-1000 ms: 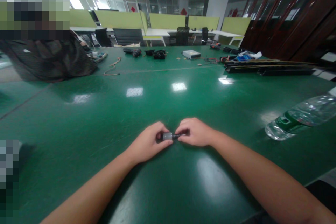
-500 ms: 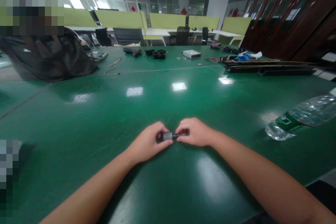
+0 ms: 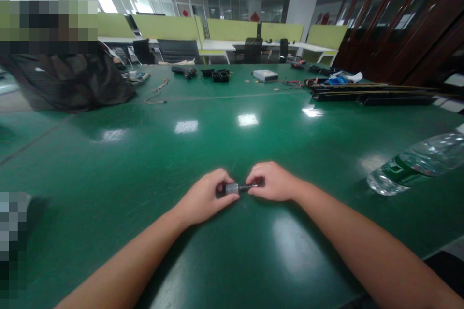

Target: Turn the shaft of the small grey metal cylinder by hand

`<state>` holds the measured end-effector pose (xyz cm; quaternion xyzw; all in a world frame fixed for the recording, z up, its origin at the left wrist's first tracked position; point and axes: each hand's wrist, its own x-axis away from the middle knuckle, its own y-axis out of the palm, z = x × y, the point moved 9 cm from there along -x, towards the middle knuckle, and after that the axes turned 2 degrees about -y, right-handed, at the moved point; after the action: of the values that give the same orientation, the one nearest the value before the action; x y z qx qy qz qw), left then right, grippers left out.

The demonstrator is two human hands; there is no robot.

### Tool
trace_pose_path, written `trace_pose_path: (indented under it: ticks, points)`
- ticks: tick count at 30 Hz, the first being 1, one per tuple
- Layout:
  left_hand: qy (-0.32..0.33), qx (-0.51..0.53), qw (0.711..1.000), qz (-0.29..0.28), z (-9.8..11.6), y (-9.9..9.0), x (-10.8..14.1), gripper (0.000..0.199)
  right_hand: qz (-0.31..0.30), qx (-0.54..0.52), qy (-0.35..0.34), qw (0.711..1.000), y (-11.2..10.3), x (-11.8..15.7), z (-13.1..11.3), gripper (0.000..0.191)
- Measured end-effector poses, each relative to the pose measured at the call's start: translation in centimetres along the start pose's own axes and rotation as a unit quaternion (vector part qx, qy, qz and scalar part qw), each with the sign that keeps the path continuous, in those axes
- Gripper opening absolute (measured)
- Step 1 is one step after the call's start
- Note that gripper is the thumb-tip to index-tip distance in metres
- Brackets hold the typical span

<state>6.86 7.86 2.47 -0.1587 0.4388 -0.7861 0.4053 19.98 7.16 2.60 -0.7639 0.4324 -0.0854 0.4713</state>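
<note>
In the head view, my left hand (image 3: 203, 199) rests low over the green table (image 3: 232, 145), thumb and fingers closed around a small dark cylinder with a grey band (image 3: 232, 188). From its right end runs a thin dark shaft (image 3: 244, 187), too small to identify. My right hand (image 3: 273, 182) pinches the far end of this shaft between thumb and fingertips. The piece lies roughly level between both hands, and a short length of the shaft shows in the gap. My fingers hide its two ends.
A clear plastic bottle with a green label (image 3: 409, 166) lies at the right. Far back sit a grey box (image 3: 265, 75), black parts (image 3: 220, 75), a cord (image 3: 157, 91) and long dark strips (image 3: 380, 96). A dark mesh bag (image 3: 83, 82) stands at the back left.
My right hand has shifted slightly to the right, so the gap between the hands is a little wider and more of the shaft shows. My left hand has hardly moved.
</note>
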Motion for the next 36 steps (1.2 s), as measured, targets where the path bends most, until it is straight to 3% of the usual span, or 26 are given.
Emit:
trace_pose_path:
  ticks: [12, 21, 26, 32, 36]
  points:
    - [-0.004, 0.000, 1.000, -0.005, 0.1, -0.1, 0.0, 0.024, -0.005, -0.017, 0.027, 0.999, -0.7, 0.5, 1.2, 0.011]
    - [-0.002, 0.001, 1.000, -0.001, 0.1, -0.2, 0.0, 0.026, -0.044, -0.043, 0.136, 0.989, -2.8, 1.9, 4.4, 0.018]
    - [-0.002, -0.004, 1.000, -0.002, 0.1, -0.1, 0.0, 0.026, -0.049, -0.042, 0.103, 0.993, -1.9, 1.4, 3.2, 0.016]
    - [0.003, -0.006, 1.000, 0.008, -0.1, 0.1, 0.0, 0.025, -0.004, -0.001, -0.006, 1.000, 0.6, -0.5, -0.2, 0.014]
    - [0.005, -0.001, 1.000, 0.007, 0.2, 0.0, 0.0, 0.028, 0.013, 0.019, -0.024, 0.999, 1.5, -1.0, -0.8, 0.015]
